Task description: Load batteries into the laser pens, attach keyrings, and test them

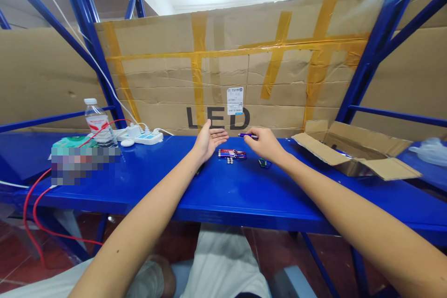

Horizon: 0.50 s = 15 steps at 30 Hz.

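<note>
My left hand (208,139) hovers palm-up over the blue shelf (223,191), fingers spread, holding nothing. My right hand (264,142) is closed on a small purple pen-like flashlight (246,135) that points left toward the open palm. Between the hands, small red and blue flashlights (232,153) lie on the shelf, with tiny silver batteries (229,160) just in front of them. A small dark ring or clip (264,163) lies under my right wrist.
An open cardboard box (352,149) sits at the right. At the left stand a water bottle (98,123), a white power strip (143,137) with plugs, a green pack (71,142) and red cables (33,214). A taped cardboard wall (237,65) backs the shelf.
</note>
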Each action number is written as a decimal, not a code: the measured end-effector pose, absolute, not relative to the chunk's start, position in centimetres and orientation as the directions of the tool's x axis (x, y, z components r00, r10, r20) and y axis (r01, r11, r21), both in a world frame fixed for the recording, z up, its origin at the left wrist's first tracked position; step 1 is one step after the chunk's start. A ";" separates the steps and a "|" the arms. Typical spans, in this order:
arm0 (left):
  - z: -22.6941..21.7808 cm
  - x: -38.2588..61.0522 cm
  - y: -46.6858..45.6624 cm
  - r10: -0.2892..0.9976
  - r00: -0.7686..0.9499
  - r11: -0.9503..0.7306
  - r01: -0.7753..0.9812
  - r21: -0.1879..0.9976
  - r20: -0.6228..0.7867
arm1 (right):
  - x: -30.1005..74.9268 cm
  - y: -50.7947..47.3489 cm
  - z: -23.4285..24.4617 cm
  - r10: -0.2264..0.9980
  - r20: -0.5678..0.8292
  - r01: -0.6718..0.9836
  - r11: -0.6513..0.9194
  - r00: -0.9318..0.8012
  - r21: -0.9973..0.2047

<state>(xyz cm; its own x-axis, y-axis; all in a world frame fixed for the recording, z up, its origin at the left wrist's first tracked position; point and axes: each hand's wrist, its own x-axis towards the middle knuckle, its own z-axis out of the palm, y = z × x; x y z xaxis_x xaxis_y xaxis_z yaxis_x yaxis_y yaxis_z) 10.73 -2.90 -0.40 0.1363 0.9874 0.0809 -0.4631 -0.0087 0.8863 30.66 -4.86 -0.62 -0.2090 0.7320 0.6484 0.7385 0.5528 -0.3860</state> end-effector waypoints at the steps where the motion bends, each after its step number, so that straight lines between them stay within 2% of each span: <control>1: -0.4 10.7 -2.9 0.987 0.137 -0.007 -0.465 0.885 0.080 | 30.7 -4.9 -0.6 0.737 0.643 0.744 0.547 -0.210 -0.384; 15: -0.3 10.8 -3.0 0.988 0.136 -0.008 -0.450 0.893 0.077 | 30.7 -4.8 -0.7 0.704 0.685 0.710 0.579 -0.187 -0.401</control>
